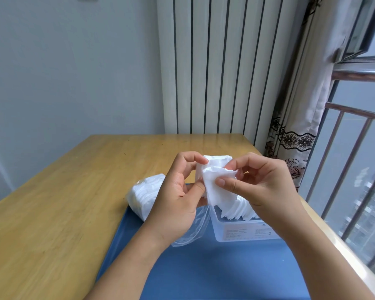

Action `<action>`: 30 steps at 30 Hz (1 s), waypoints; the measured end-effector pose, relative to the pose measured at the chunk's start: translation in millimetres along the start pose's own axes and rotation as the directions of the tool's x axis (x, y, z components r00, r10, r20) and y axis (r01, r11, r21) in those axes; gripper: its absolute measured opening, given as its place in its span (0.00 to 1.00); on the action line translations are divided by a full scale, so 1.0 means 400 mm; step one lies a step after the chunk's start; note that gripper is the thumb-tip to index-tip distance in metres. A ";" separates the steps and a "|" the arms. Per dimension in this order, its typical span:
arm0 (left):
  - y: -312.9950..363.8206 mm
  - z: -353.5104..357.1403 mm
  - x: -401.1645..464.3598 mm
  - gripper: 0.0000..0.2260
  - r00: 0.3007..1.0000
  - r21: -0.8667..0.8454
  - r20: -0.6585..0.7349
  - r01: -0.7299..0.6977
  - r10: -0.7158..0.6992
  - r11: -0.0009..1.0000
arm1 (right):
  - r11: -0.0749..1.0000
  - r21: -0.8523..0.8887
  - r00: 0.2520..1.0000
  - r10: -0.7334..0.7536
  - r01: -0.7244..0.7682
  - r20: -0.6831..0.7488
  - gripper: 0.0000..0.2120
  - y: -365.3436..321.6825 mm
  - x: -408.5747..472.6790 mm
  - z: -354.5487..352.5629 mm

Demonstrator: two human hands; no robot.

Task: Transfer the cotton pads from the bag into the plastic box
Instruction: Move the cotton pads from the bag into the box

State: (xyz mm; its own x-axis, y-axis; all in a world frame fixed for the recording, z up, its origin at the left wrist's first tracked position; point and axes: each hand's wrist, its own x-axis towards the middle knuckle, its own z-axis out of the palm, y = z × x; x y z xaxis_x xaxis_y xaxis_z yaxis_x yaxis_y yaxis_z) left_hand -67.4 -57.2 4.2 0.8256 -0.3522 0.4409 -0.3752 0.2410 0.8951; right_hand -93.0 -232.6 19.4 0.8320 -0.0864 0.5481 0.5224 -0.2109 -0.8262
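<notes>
White square cotton pads (pixel 218 180) are pinched as a small stack between both my hands, left hand (pixel 178 195) and right hand (pixel 260 182), held directly above the clear plastic box (pixel 245 231) near the worktop's (pixel 63 202) right edge; I judge the drop goes straight down, right hand nearer.

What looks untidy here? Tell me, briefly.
Only the plastic box: its cotton pads lean fanned above the rim, not flat. Both hands hold more pads above it. Nothing spilled.
</notes>
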 end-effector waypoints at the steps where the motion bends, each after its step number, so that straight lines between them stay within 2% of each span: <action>1: 0.000 0.000 0.000 0.14 1.000 -0.007 0.002 0.001 -0.001 1.000 | 1.000 -0.019 1.000 -0.006 0.006 -0.002 0.10 0.000 -0.001 0.002; 4: -0.002 0.002 0.001 0.13 1.000 -0.006 -0.016 0.005 -0.005 1.000 | 0.999 -0.035 0.999 -0.037 0.036 -0.033 0.10 -0.002 -0.003 0.006; 8: -0.005 0.006 0.001 0.13 0.996 -0.001 -0.088 0.004 -0.004 1.000 | 0.998 0.031 0.994 -0.052 0.056 -0.099 0.10 -0.016 -0.008 0.012; 13: -0.018 0.017 0.005 0.10 0.990 0.027 -0.137 0.021 -0.017 0.999 | 0.978 0.195 0.988 0.097 -0.072 -0.122 0.09 -0.034 -0.020 0.039; 16: -0.022 0.027 0.004 0.12 0.990 0.031 -0.138 0.032 -0.028 0.999 | 0.953 0.278 0.983 0.155 -0.121 -0.100 0.07 -0.035 -0.024 0.049; 19: -0.015 0.030 0.000 0.11 0.989 -0.077 -0.118 0.079 -0.087 0.994 | 0.982 0.176 0.986 0.089 -0.064 -0.138 0.07 -0.028 -0.024 0.051; 22: -0.010 0.027 -0.002 0.20 0.981 -0.214 -0.106 0.136 -0.162 0.967 | 0.997 0.012 0.988 -0.070 0.072 -0.138 0.07 -0.023 -0.024 0.052; 24: -0.007 0.025 -0.005 0.23 0.978 -0.227 -0.118 0.144 -0.174 0.963 | 0.985 -0.103 0.982 -0.147 0.135 -0.122 0.08 -0.019 -0.024 0.052; 27: -0.008 0.030 -0.004 0.18 0.973 -0.194 -0.159 0.136 -0.168 0.972 | 0.964 -0.194 0.974 -0.203 0.181 -0.099 0.12 -0.017 -0.026 0.055; 30: -0.013 0.036 -0.001 0.13 0.960 -0.184 -0.216 0.141 -0.180 0.973 | 0.948 -0.246 0.971 -0.227 0.203 -0.074 0.11 -0.009 -0.029 0.060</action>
State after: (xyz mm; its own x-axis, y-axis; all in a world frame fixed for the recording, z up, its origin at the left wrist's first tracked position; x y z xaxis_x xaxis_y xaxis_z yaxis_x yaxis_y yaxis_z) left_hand -72.0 -71.2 0.3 0.9508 -0.1863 0.2477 -0.1711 0.3509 0.9207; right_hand -100.0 -207.3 13.1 0.6751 -0.1081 0.7297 0.6182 -0.4568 -0.6396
